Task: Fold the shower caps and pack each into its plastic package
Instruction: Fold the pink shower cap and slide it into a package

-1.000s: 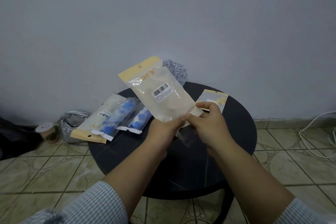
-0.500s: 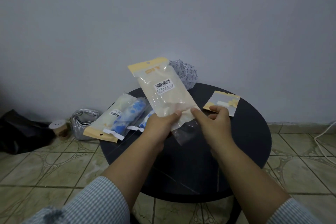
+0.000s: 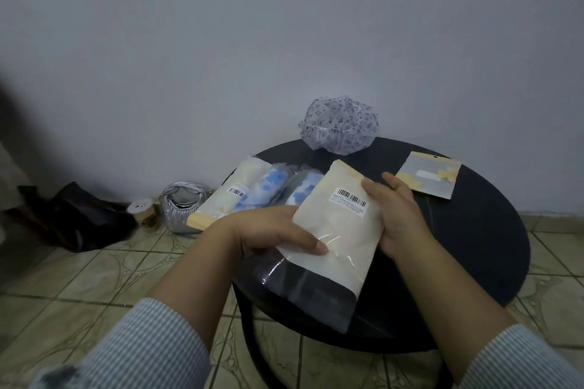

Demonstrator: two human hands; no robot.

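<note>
Two hands, left hand (image 3: 278,235) and right hand (image 3: 396,215), clamp the sides of a filled cream package (image 3: 336,230) over the near round table (image 3: 493,230); its clear open end hangs unsealed, so the cap could probably slip out. Farther left lie three packed packages (image 3: 252,191); far right an empty package (image 3: 426,178), and farthest an unfolded shower cap (image 3: 339,125).

black table (image 3: 493,246), cream package (image 3: 339,230), purple-speckled shower cap (image 3: 339,126), striped sleeve (image 3: 148,350)

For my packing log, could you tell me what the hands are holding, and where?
Both hold the cream package: left hand at its left edge, right hand at its right edge.
</note>
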